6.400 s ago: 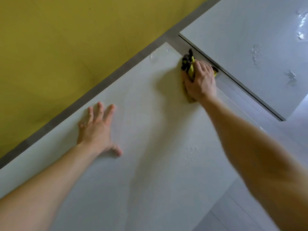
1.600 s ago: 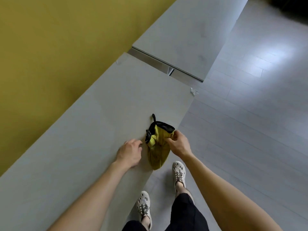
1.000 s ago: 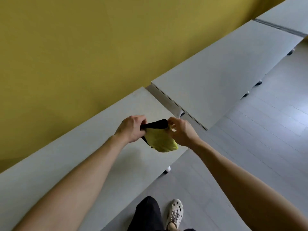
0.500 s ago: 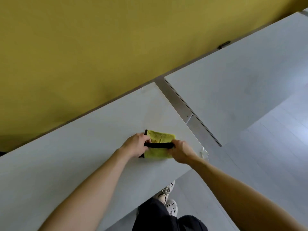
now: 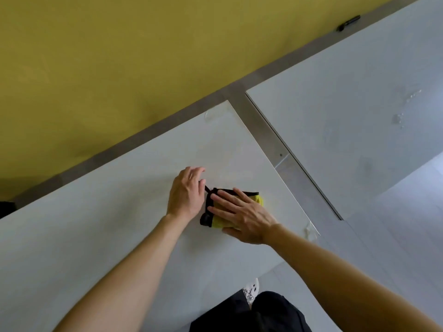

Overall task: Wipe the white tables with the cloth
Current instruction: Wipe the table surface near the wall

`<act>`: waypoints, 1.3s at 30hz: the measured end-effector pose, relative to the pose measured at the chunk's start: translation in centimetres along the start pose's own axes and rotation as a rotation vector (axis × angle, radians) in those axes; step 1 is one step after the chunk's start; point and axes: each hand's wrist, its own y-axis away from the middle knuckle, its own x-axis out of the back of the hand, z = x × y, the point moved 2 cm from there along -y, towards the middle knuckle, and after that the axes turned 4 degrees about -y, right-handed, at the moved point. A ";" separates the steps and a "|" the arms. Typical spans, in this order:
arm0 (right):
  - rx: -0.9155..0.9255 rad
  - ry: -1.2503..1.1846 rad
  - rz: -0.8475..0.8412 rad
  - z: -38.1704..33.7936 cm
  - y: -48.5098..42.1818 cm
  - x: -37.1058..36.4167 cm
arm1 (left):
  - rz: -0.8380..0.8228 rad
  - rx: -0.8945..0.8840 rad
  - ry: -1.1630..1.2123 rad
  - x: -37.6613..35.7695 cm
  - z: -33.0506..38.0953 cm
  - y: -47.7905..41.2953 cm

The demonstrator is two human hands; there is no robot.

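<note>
From the head camera we saw the folded yellow cloth (image 5: 258,200), edged in black, lying flat on the near white table (image 5: 119,224), towards that table's right end and closer to its front edge than to the wall. Our right hand (image 5: 242,216) lay palm down on top of it, fingers straight and spread, pressing rather than gripping. Our left hand (image 5: 185,195) sat just beside the cloth's left edge with its fingers loosely extended and nothing in its grasp. Whether its thumb touched the black trim we could not tell.

A grey gap (image 5: 263,130) separated this table from the far white table (image 5: 347,116), where a few water droplets (image 5: 398,118) glistened. A yellow wall (image 5: 119,56) ran behind both tables, with a small black object (image 5: 348,20) at its foot. Below the table edge we made out dark trousers (image 5: 251,315), a pale shoe (image 5: 251,287) and a light floor (image 5: 407,212).
</note>
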 end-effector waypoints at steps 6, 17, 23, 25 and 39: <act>-0.715 -0.145 0.385 3.7 1.7 -0.1 | 0.132 -0.087 -0.078 -2.1 -1.4 -2.3; -0.937 -0.512 0.190 11.3 0.4 5.8 | 0.113 -0.200 -0.138 -6.2 2.9 -7.3; -0.824 -0.533 0.220 15.4 -5.7 6.7 | 0.153 -0.124 -0.183 -6.1 2.6 -7.1; -0.784 -0.543 0.258 17.7 -10.8 7.9 | 0.164 -0.106 -0.193 -6.1 2.5 -7.2; -0.794 -0.783 0.218 18.1 -9.1 7.1 | 0.111 -0.103 -0.287 -5.7 2.5 -7.5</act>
